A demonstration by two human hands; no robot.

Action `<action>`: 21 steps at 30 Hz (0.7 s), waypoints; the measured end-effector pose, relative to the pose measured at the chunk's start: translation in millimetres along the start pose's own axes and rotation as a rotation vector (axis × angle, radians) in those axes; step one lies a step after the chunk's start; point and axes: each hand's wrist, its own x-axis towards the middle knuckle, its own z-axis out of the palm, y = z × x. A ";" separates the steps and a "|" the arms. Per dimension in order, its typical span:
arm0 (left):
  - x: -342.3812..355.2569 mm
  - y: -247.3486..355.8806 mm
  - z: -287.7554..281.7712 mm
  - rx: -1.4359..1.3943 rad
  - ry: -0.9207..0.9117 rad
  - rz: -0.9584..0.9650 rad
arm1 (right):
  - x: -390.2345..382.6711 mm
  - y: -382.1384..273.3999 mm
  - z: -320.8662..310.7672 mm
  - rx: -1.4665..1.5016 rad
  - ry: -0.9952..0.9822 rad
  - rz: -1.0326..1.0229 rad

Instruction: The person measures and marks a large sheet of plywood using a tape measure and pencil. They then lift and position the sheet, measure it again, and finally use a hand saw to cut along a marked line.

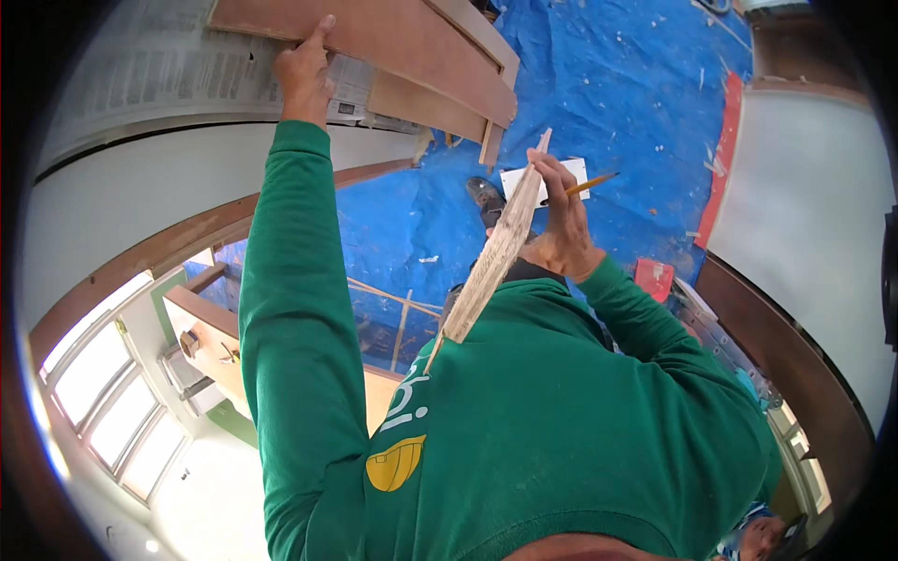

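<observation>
My left hand (305, 73) reaches out to the upper left and grips the near edge of a long reddish-brown wooden board (393, 51), one digit lying on its top face. In front of my chest, my right hand (565, 221) is closed round a rough, splintered strip of wood (493, 262), which slants from my fingertips down toward my chest. A yellow pencil (593, 183) is also tucked between the fingers of that hand, pointing out to the right. The far end of the board rests over other pieces of wood (426, 106).
A blue tarp (645, 122) with scattered chips covers the floor, with a white sheet (572, 170) near my shoe. Printed paper (168, 84) lies under the boards. Red tape (722, 164) edges the tarp at right. Another person (760, 538) is partly visible at lower right.
</observation>
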 end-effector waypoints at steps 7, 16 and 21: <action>-39.6 -7.0 -42.2 0.064 -0.052 0.170 | 50.9 34.6 -39.3 -0.168 0.195 0.130; -222.6 -12.2 -109.4 0.395 -0.096 0.215 | 162.3 87.7 -76.0 -0.237 0.326 0.092; -303.6 -45.0 -174.9 0.340 -0.207 0.106 | 226.4 64.4 -41.3 -0.260 0.170 0.085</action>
